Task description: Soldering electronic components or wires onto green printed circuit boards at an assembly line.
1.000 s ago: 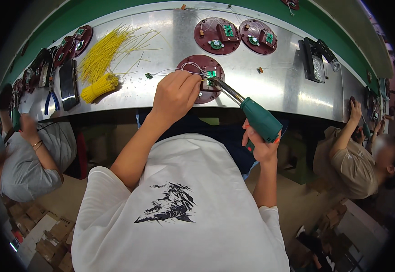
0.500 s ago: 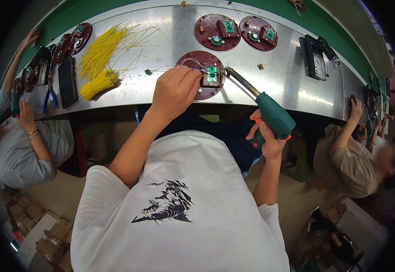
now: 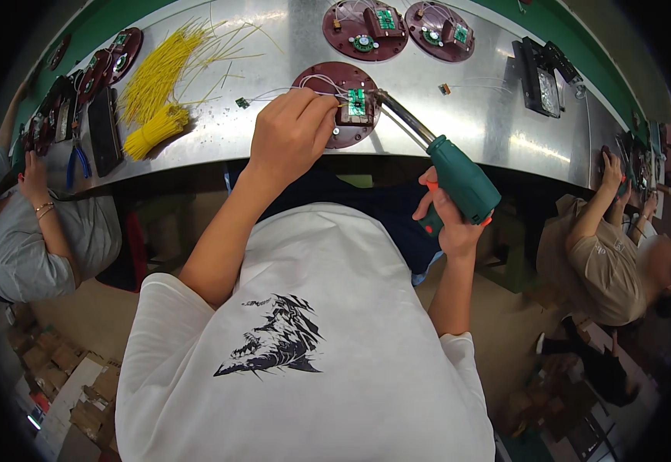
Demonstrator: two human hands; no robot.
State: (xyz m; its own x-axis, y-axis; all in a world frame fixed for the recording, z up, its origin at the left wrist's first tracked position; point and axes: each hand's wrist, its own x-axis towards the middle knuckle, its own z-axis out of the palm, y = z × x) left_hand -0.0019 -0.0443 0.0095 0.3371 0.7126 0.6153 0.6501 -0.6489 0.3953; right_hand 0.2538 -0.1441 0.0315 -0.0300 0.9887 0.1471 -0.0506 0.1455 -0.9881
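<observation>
My right hand grips a green pistol-shaped soldering gun with an orange trigger. Its metal tip reaches the right edge of a green circuit board. The board sits on a dark box-shaped housing of a round maroon disc, which lies on the bench. My left hand is closed in a pinch beside the board's left edge, on what looks like a thin wire; its fingers hide most of it. Thin white wires loop over the disc, and one pair runs left to a small green connector.
Yellow wires lie heaped on the metal bench, with a tied bundle in front. Two more maroon discs sit farther back. A black holder stands right, blue-handled pliers left. Co-workers sit on both sides.
The whole view has shifted, so the bench appears higher. Both hands and the soldering gun keep nearly the same place at the disc. The left co-worker's far arm has lowered.
</observation>
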